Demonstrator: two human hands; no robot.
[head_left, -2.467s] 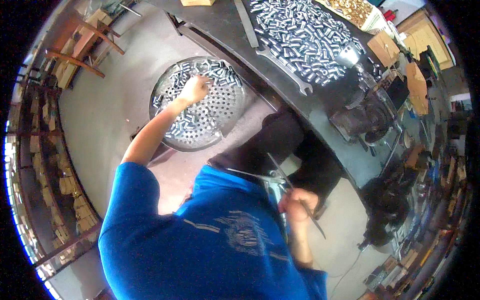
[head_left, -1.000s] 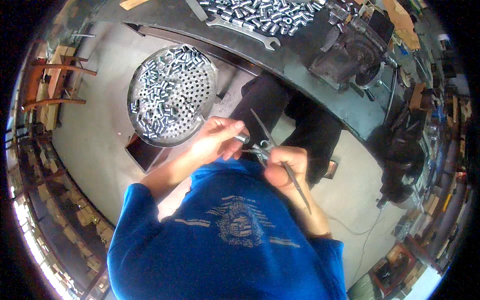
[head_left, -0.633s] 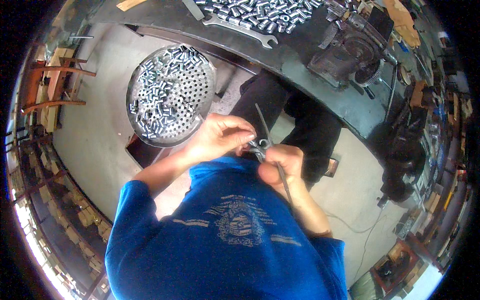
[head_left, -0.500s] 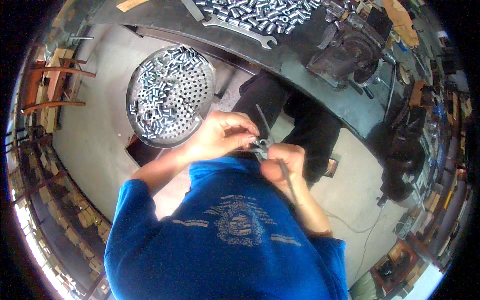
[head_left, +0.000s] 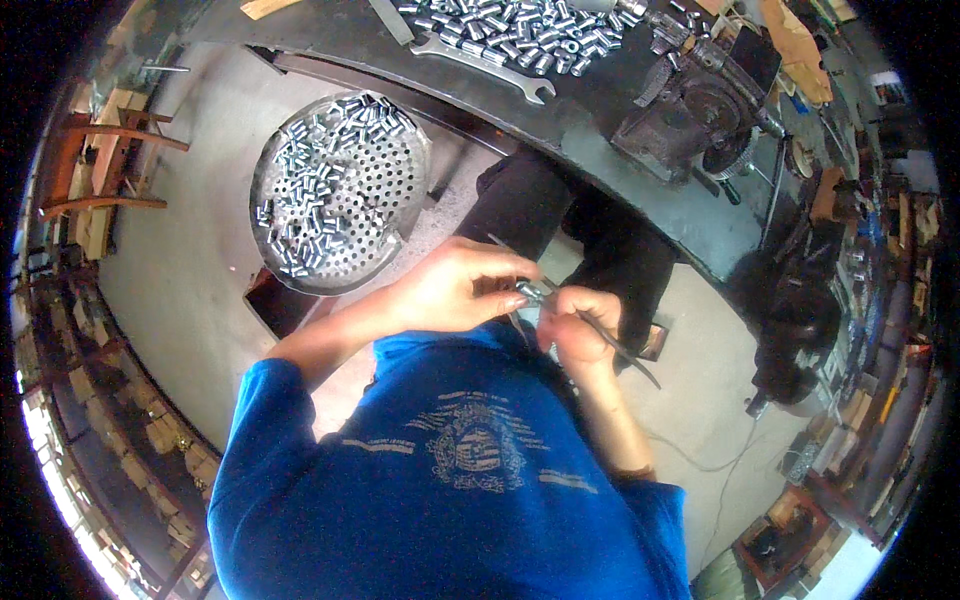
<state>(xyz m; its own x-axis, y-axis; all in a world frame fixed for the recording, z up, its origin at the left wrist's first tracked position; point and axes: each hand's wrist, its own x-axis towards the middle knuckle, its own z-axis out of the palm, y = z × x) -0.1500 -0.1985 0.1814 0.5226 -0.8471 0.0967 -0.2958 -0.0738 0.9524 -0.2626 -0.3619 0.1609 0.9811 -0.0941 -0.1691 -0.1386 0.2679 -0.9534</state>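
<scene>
Above my lap, my left hand [head_left: 455,288] pinches a small shiny metal sleeve [head_left: 528,291] between thumb and fingers. Right beside it my right hand [head_left: 580,328] is closed around a slim, dark, file-like tool [head_left: 632,359]. One end of the tool sticks out past the left fingers, and the other tapers off beyond the right hand, toward the lower right. Fingers hide the middle of the tool and part of the sleeve, so I cannot tell whether they touch. To the left of my hands, a round perforated metal pan [head_left: 385,180] carries several similar sleeves [head_left: 315,185].
Ahead stands a dark metal workbench [head_left: 590,140] with a heap of sleeves [head_left: 540,35], an open-end wrench [head_left: 485,66] and a vise [head_left: 690,115]. A wooden chair [head_left: 105,165] is at the far left. A thin cable [head_left: 735,480] runs over the floor at the right.
Both hands have shifted slightly right. The tool in my right hand has swung from steep to a more slanted angle, its lower end now pointing further right. The sleeve stays in my left fingers.
</scene>
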